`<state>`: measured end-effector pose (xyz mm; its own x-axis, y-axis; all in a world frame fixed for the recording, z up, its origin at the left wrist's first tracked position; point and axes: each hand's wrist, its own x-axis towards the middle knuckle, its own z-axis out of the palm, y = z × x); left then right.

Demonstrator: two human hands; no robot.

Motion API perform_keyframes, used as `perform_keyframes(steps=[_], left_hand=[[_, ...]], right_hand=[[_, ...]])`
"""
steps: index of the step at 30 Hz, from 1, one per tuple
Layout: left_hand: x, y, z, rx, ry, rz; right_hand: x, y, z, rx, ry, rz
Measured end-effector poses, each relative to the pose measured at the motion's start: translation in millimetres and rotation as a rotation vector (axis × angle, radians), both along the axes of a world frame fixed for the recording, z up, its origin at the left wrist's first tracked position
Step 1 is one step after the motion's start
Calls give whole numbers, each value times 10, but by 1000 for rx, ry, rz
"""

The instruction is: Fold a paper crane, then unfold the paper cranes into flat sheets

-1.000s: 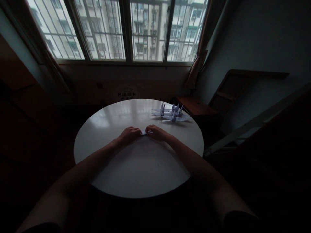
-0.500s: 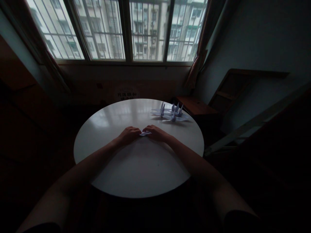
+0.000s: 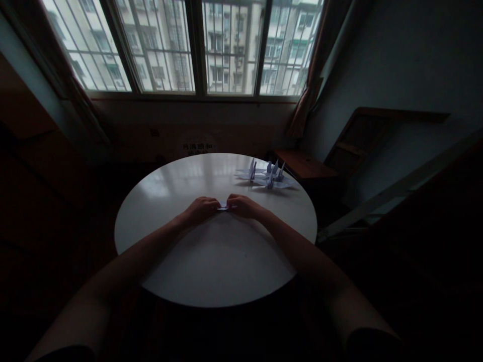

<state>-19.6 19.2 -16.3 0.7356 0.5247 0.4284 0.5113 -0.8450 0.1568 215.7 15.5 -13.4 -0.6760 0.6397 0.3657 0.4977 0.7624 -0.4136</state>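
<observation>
A small folded piece of pale paper (image 3: 224, 205) lies on the round white table (image 3: 211, 261), pinched between both hands. My left hand (image 3: 201, 209) grips its left end with curled fingers. My right hand (image 3: 243, 206) holds its right end the same way, fingertips nearly touching the left hand's. Both forearms rest across the near half of the table. Most of the paper is hidden under the fingers.
Folded paper cranes (image 3: 266, 177) stand in a cluster at the table's far right. A barred window (image 3: 188, 45) fills the wall behind. A brown low shelf (image 3: 305, 168) and a dark wooden frame (image 3: 362, 141) sit to the right.
My right hand has edged slightly left toward the left hand, so less of the paper shows between them. The arms and cranes stay put.
</observation>
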Motion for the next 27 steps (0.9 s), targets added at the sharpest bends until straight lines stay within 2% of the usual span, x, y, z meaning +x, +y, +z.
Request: perform_keyframes(steps=[6, 15, 27], left_hand=[[-30, 28, -18, -118, -84, -44], [-34, 39, -44, -194, -129, -73], [-37, 50, -67, -173, -163, -103]], right_hand=[[7, -8, 0, -35, 28, 9], [29, 53, -56, -88, 74, -6], [54, 38, -17, -174, 135, -6]])
